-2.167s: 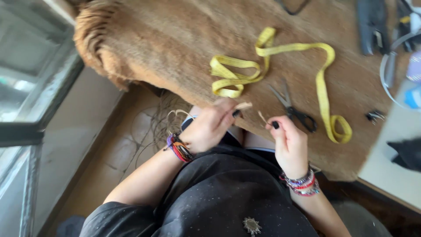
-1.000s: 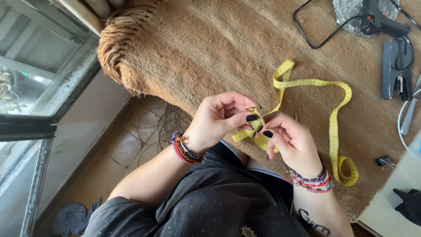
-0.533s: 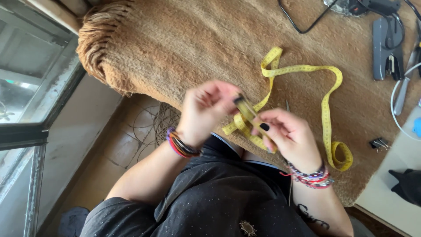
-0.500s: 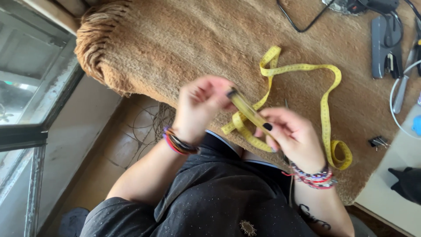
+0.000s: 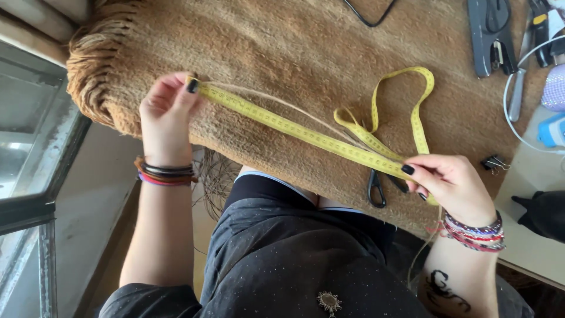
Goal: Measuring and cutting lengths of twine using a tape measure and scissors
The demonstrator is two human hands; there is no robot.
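Person: sat right up against the surface (image 5: 529,247), dark speckled top, stacks of bead bracelets on both wrists.
Right hand (image 5: 453,185): nearest bit of the action. Its grip was pressed together, pinching the yellow tape measure (image 5: 306,134) between thumb and fingertips, dark polish on the nails. Looked to me like that was the anchor end, held low so the tape would stay taut.
Scissors (image 5: 376,187): black handles poked out just under that hand, lying on the mat, partly hidden by the tape.
Tape: soft, flat tailor's kind, yellow with small dark markings. One stretch was pulled straight on a diagonal between the two hands, just above the mat. The slack looped off behind the right hand and lay loose on the weave.
Fibre strand (image 5: 276,101): a thin pale strand ran alongside the taut stretch, from the left hand toward the right. My guess is it was being sized up against the tape.
Left hand (image 5: 166,109): farther out, grip also closed, pinching the tape's tip between thumb and forefinger, close to the mat's fringed edge.
Mat (image 5: 282,53): coarse brown woven thing covering most of the surface, fringe bunched at the left corner.
Far side: a dark stapler-looking tool (image 5: 491,35), a black cable (image 5: 368,15), and a small binder clip (image 5: 493,163) off to the right.
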